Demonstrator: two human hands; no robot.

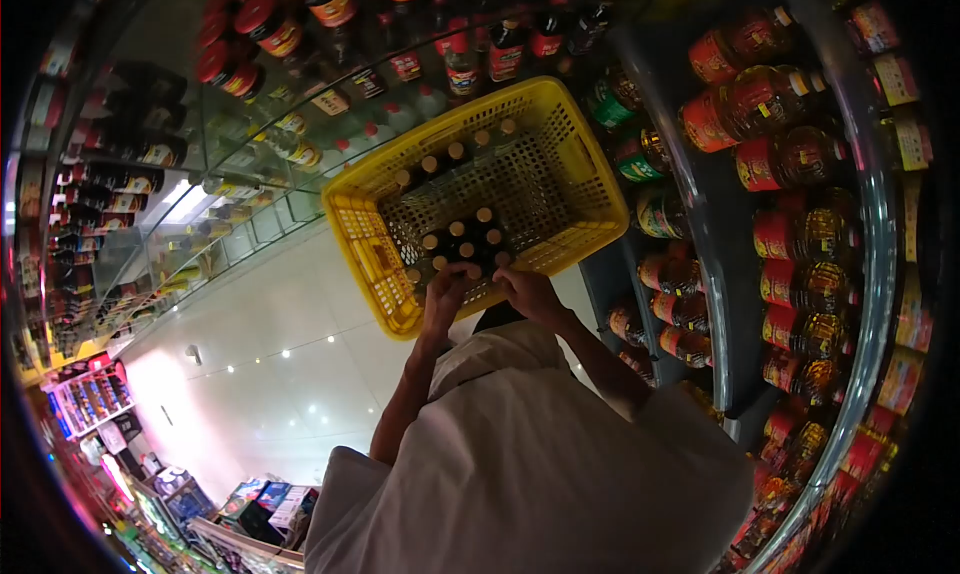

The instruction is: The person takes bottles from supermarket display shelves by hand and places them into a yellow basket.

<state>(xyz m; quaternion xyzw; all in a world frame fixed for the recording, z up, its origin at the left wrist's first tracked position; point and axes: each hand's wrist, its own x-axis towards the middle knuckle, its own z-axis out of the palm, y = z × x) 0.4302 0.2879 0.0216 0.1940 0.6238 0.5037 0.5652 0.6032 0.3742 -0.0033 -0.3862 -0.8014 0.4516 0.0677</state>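
A yellow plastic basket (345, 249) with perforated walls sits in front of me, tilted in my view. Several dark bottles with tan caps (461, 230) stand upright inside it, one group near my side and a row along the far left part. My left hand (449, 286) reaches over the near rim with its fingers closed at the top of a bottle (474, 272). Close beside it, my right hand (530, 292) has its fingers pinched at another bottle's cap (502, 260). The bottles' lower parts are hidden.
Shelves of large oil bottles (800, 236) with red labels rise on the right. Glass shelving on the left and ahead carries red-lidded jars (270, 29) and sauce bottles (505, 52). Pale tiled floor (270, 319) lies to the left, with boxes (270, 504) at lower left.
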